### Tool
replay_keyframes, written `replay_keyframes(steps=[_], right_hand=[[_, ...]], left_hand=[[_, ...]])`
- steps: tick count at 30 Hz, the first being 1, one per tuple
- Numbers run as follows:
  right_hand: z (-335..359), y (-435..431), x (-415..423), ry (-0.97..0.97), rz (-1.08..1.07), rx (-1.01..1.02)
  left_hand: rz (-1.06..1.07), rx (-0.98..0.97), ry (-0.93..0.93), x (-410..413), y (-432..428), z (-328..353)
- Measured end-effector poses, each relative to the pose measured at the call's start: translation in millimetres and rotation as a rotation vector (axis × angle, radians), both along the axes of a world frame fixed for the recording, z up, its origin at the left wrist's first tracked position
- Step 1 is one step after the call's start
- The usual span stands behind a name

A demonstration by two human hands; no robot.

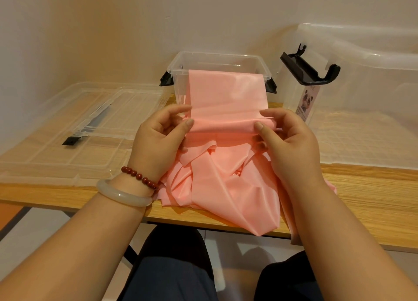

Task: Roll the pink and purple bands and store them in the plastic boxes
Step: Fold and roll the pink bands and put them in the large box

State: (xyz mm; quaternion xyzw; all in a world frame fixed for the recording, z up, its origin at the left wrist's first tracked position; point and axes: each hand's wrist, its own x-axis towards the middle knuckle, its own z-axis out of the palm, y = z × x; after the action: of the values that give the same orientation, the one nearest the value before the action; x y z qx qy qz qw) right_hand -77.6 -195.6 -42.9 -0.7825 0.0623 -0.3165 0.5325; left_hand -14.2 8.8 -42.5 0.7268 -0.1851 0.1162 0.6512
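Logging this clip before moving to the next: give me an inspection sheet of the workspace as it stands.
Surface: wooden table, pink band heaped at its near edge.
Job's things: band also draped over the front rim of the small clear box; taller clear box at right; purple band not seen.
Clutter: clear lids at left; large clear bin far right.
Grippers: left hand and right hand each pinch the band's folded edge.
Cables: nothing seen.
Surroundings: plain wall behind.

Plain cream wall (113, 29), wooden table (362, 187), tiled floor (34, 233)
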Motion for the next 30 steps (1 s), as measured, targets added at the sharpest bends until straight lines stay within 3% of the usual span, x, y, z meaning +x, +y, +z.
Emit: replay_keyframes(steps=[9,16,30], right_hand=[[0.5,0.5,0.5,0.004,0.039,0.065],[-0.9,-0.7,2.8,-0.016,-0.019,-0.045],[-0.2,-0.7,0.7,0.001,0.018,0.029]], left_hand=[[0.021,0.093,-0.031,2.5,2.5,-2.0],[0.072,0.105,-0.062,3.7,1.5,-1.4],[0.029,-0.045,0.027,0.0,1.9,0.1]])
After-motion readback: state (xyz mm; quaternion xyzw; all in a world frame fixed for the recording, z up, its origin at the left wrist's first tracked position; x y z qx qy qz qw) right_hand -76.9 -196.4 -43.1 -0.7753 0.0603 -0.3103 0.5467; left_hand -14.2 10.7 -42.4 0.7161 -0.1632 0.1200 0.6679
